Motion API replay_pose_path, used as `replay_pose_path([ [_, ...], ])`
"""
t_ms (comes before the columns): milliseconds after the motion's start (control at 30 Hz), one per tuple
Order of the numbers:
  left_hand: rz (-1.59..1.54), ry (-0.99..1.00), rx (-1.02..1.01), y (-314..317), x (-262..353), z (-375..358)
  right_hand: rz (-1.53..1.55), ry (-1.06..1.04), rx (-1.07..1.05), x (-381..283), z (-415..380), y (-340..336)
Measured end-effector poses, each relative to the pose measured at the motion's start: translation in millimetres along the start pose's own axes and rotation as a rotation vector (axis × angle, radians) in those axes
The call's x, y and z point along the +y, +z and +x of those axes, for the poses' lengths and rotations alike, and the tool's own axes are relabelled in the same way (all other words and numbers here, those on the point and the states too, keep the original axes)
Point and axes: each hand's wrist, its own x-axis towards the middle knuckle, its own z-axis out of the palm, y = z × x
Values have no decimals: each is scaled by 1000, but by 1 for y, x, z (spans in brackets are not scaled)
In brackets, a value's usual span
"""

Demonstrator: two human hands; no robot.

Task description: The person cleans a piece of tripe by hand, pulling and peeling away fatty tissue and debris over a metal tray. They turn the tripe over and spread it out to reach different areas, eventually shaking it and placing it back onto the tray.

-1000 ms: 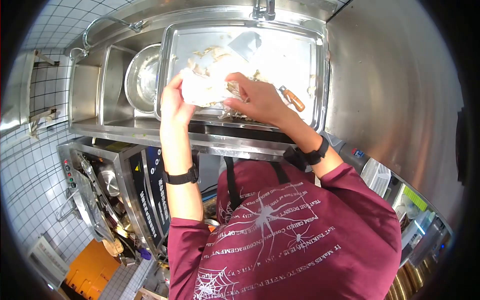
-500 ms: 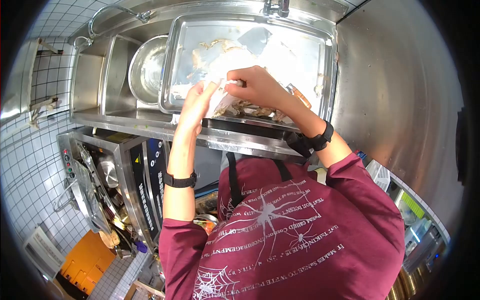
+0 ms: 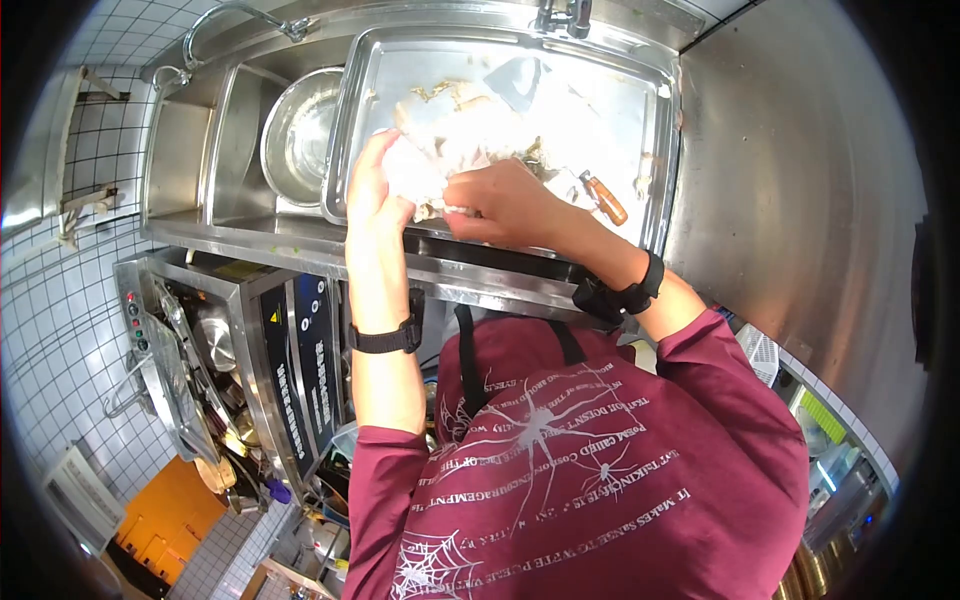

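Observation:
A large metal tray (image 3: 352, 110) holds pale, wet pieces of food (image 3: 475, 130), badly washed out by glare. Over its near left part, my left hand (image 3: 378, 195) has its thumb and fingers around a whitish piece (image 3: 412, 172). My right hand (image 3: 505, 205) is closed beside it, fingers curled at the right edge of that same piece; what exactly it pinches is too small and bright to name. To the right of my right hand, a brown-handled tool (image 3: 606, 200) lies in the tray, its other end lost in glare.
Left of the tray, a round metal bowl (image 3: 300, 140) sits in a steel sink (image 3: 238, 150). Faucets (image 3: 570, 18) stand at the back. A steel panel (image 3: 780, 150) rises on the right. Below left are a steel cabinet (image 3: 270, 350) and a rack of utensils.
My left hand has turned and opened wider around the whitish piece, which shows more. My right hand has shifted slightly down and toward the near rim. The brown handle is more exposed.

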Motion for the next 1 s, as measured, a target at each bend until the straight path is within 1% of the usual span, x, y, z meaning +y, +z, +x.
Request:
replay_pose_path([
  [33, 105, 151, 3, 15, 1, -20, -1, -6, 46, 1, -1, 2],
  [67, 209, 299, 8, 23, 1, -31, -3, -4, 45, 2, -3, 2],
  [133, 232, 297, 7, 22, 2, -23, -5, 4, 158, 4, -8, 2],
  [200, 258, 293, 7, 11, 2, 0, -12, 29, 186, 2, -16, 3],
  [267, 135, 90, -20, -5, 0, 36, -20, 58, 213, 1, -25, 3],
  [333, 162, 81, -32, -12, -2, 47, 27, 107, 252, -1, -33, 6],
  [400, 193, 72, -48, -13, -1, 53, 40, 107, 255, -8, -41, 3],
  [467, 155, 23, -4, -13, 0, 60, 48, 107, 256, -11, -49, 1],
  [533, 163, 22, -31, -16, 1, 65, 127, 221, 309, -10, -56, 2],
  [633, 180, 11, -56, -20, 1, 74, 184, 228, 374, -11, -65, -1],
  [800, 158, 10, -57, -18, 0, 80, 147, 246, 388, -28, -78, -12],
  [867, 253, 47, -72, -12, 3, 75, 129, 246, 401, -19, -81, -12],
  [900, 253, 48, -73, -9, 5, 70, 125, 304, 466, -1, -80, -10],
  [933, 173, -17, -128, -2, 8, 57, 122, 364, 533, 16, -77, -12],
  [967, 98, -85, -186, 4, 9, 47, 155, 511, 472, 30, -71, -20],
  [1000, 105, -88, -186, 9, 5, 42, 192, 657, 406, 42, -65, -27],
])
